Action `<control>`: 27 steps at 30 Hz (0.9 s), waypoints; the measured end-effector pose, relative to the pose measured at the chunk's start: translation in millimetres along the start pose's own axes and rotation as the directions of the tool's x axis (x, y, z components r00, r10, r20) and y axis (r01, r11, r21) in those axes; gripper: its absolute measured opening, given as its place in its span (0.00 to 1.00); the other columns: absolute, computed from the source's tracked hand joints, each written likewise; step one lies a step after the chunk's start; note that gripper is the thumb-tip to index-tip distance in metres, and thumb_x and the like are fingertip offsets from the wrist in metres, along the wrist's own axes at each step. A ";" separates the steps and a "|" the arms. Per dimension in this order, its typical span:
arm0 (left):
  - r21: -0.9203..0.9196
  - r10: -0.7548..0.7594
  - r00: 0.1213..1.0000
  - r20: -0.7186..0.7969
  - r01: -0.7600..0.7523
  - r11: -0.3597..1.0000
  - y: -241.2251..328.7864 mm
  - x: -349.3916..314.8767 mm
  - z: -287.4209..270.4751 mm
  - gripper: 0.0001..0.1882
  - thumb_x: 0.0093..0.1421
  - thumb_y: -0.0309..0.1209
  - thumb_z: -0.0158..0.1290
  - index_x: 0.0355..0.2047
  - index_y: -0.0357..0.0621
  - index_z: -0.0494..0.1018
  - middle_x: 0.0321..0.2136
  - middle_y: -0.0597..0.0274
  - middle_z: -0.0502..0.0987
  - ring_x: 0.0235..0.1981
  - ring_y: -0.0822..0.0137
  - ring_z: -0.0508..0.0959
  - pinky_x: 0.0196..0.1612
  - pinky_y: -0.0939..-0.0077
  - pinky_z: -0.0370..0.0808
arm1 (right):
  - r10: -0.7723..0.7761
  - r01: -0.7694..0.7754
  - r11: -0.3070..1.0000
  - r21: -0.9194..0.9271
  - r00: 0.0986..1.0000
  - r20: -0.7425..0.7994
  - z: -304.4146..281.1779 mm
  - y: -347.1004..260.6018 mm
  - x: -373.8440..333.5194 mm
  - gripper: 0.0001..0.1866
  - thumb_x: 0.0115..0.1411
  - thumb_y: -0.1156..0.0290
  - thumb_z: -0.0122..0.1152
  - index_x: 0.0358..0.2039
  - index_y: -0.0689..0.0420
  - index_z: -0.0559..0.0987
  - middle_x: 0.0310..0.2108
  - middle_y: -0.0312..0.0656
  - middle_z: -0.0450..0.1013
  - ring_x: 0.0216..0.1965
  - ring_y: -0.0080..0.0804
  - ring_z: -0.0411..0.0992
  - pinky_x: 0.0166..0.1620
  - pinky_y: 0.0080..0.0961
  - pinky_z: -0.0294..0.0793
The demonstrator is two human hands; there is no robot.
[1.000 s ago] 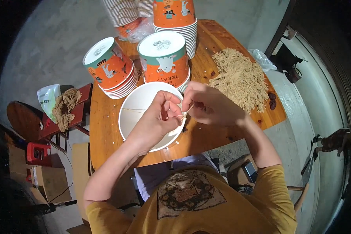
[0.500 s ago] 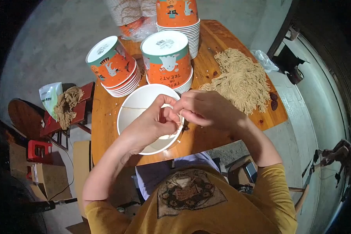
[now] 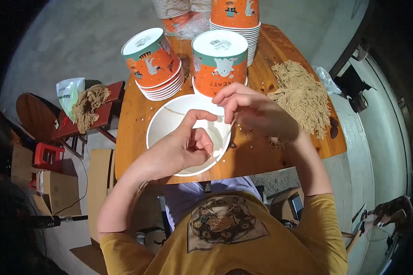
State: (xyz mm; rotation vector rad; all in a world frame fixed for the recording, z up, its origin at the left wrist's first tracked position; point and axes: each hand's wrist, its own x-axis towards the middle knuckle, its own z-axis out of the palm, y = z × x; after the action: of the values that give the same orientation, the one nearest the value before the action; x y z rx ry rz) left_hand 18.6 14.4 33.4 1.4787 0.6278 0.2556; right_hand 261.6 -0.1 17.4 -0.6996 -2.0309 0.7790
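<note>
A white paper bucket [image 3: 159, 128] stands mouth up near the front edge of the wooden table [image 3: 257, 158]. Over its right side, my left hand [image 3: 176, 146] pinches a thin tan cord [image 3: 232, 124] between thumb and finger. Slightly farther and to the right, my right hand [image 3: 266, 110] pinches the cord too, its other fingers loosely curled. A stretch of cord runs between the two hands, and another strand lies across the far inner wall of the bucket. The exact fingertip grip is partly hidden.
Upside-down stacks of orange buckets stand at the left [image 3: 152, 68], middle [image 3: 221, 62] and back [image 3: 236, 18]. A heap of tan cords [image 3: 303, 98] lies at the right. More cords [image 3: 91, 105] hang over a dark red bench on the left, above a red stool [image 3: 48, 156].
My right hand has moved away from my left, and the cord now stretches between them. The view has shifted, so the table and buckets sit farther right.
</note>
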 end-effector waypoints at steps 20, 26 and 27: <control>-0.055 0.011 0.979 -0.204 -0.023 0.998 5.8 0.4 2.6 0.26 0.53 0.16 0.51 0.51 0.42 0.57 0.28 0.67 0.69 0.32 0.77 0.70 0.42 0.83 0.67 | 0.224 -0.224 0.974 -0.026 0.974 -0.025 48.8 -21.7 -1.5 0.11 0.53 0.77 0.58 0.37 0.58 0.70 0.33 0.41 0.71 0.37 0.36 0.72 0.44 0.30 0.69; -0.035 0.023 0.984 -0.177 -0.030 0.999 1.6 2.1 -0.2 0.25 0.53 0.15 0.50 0.51 0.41 0.59 0.28 0.67 0.68 0.33 0.77 0.70 0.42 0.84 0.67 | 0.238 -0.241 0.970 -0.040 0.969 -0.068 45.8 -16.3 -5.9 0.07 0.52 0.80 0.55 0.33 0.58 0.72 0.28 0.38 0.71 0.31 0.29 0.71 0.35 0.24 0.69; -0.034 0.024 0.984 -0.177 -0.030 0.999 -0.3 2.4 -0.7 0.25 0.53 0.15 0.50 0.51 0.41 0.59 0.28 0.67 0.68 0.33 0.77 0.70 0.42 0.84 0.67 | 0.183 -0.193 0.974 -0.123 0.979 -0.084 44.4 -13.8 -6.5 0.08 0.52 0.82 0.55 0.33 0.59 0.73 0.29 0.36 0.72 0.28 0.26 0.71 0.32 0.21 0.68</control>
State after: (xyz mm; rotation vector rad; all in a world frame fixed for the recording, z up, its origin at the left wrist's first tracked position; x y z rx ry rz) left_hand 20.2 16.2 32.5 1.4399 0.7419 0.4210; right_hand 224.7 -25.8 3.7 -0.9926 -1.9827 0.7215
